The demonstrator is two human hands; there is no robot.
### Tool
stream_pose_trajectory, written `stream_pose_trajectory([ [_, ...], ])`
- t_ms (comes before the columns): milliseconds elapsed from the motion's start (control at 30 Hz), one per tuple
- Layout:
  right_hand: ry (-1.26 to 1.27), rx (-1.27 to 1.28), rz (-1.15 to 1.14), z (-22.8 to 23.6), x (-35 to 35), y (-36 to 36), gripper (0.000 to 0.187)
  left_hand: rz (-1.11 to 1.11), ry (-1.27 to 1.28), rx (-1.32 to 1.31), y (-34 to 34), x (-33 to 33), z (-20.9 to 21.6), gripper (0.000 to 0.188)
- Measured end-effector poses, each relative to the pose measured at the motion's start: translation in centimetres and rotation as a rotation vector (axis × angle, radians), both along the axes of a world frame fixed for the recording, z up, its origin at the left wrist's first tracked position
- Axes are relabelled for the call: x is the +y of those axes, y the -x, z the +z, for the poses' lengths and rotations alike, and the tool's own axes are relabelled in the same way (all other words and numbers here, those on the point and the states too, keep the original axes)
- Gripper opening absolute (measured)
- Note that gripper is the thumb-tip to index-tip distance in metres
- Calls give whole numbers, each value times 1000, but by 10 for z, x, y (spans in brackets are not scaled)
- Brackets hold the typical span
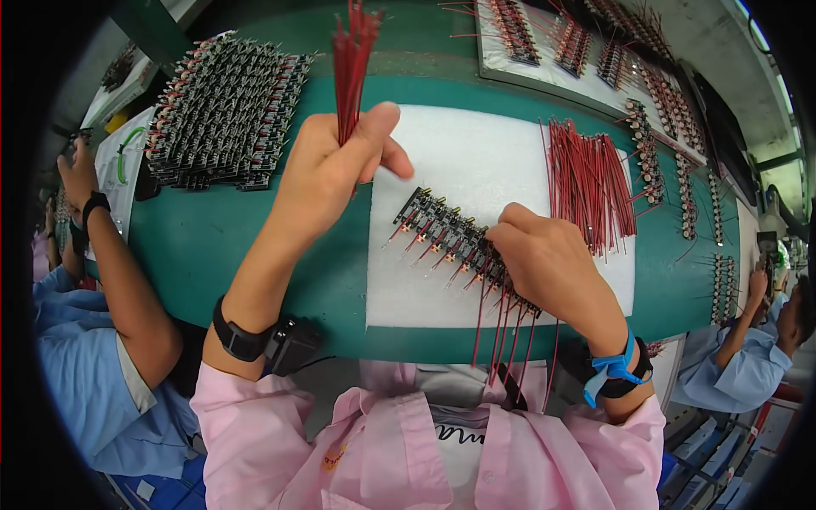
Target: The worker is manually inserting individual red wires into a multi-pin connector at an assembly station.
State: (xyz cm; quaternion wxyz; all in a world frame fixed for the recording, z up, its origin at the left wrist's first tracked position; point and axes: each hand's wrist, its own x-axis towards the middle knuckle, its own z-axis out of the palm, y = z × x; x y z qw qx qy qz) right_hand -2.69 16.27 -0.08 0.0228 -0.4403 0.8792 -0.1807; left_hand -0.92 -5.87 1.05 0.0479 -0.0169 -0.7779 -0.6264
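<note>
The person's left hand [333,166] is raised above the tabletop, its fingers closed around an upright bundle of thin, dark red wires [350,72] whose upper ends fan out and blur. The right hand [551,259] bends over a slanted black strip of joined circuit boards with brass-coloured and pale parts [446,231], lying on a flat white foam mat [476,140]. Its fingers are drawn together at the strip; whether they grasp a wire or only press the board cannot be told, as the tips are hidden.

Several long red wires [500,331] run from the right part of the strip past the mat and over the near edge of the green tabletop [200,255]. These trailing ends could probably catch on the pink sleeve [625,442] or the knotted blue band [614,374] at the right wrist, tugging the strip askew or straining the joints. A loosened left grip might scatter the bundle across the boards. The loose pile of red wires [586,183] lies near the right hand, so a sweep of that forearm could drag some along.
</note>
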Motion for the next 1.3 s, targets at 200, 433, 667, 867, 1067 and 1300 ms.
stream_pose_trajectory([
  [200,132,26,2,1,7,12,6,-454,-984,-366,22,5,-5,35],
  [433,475,-339,-122,21,-23,28,12,-149,-863,-204,23,64,-8,36],
  [667,549,-653,-169,20,-29,39,13,-79,-863,-153,20,69,-12,41],
  [867,641,-985,-183,21,-23,41,13,161,-907,-195,20,70,-3,40],
  [1067,766,-1058,-200,21,-23,37,14,-124,-755,-201,20,49,-19,34],
  [1300,778,-1017,-246,20,-14,40,13,-101,-862,-197,19,44,-8,25],
])
